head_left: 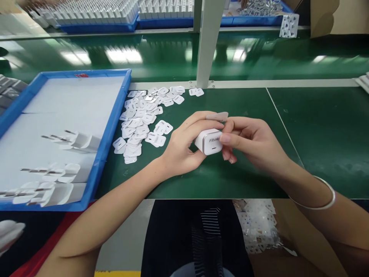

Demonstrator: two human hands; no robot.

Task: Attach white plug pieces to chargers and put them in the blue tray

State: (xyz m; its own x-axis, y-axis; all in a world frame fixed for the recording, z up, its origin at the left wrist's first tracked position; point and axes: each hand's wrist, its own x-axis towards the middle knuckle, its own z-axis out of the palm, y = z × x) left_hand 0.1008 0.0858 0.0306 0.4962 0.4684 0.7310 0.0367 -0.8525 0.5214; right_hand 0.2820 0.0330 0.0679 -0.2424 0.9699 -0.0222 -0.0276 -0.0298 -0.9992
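Above a green workbench (239,181), a worker's left hand (184,148) grasped a white charger (211,141) and a small white faceplate (217,116), while the right hand's (245,140) thumb touched the charger's printed face. Loose faceplates (138,115) lay beside a blue-rimmed tray (99,154) holding pronged chargers (77,141).

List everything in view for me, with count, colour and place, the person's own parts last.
held adapter: one, white, in left hand
thin plate: one, whitish, above it
flat pieces: dozens, white, beside near tray
near tray: one, blue, left
pronged adapters: several, white, inside it
worktable: one, green, centre
post: one, pale, behind worktable
rear trays: at least three, blue, top
metal parts: many, silvery, top right
cardboard: brown, top right
bracelet: one, silvery, right wrist
left hand, right hand: two, bare, centre
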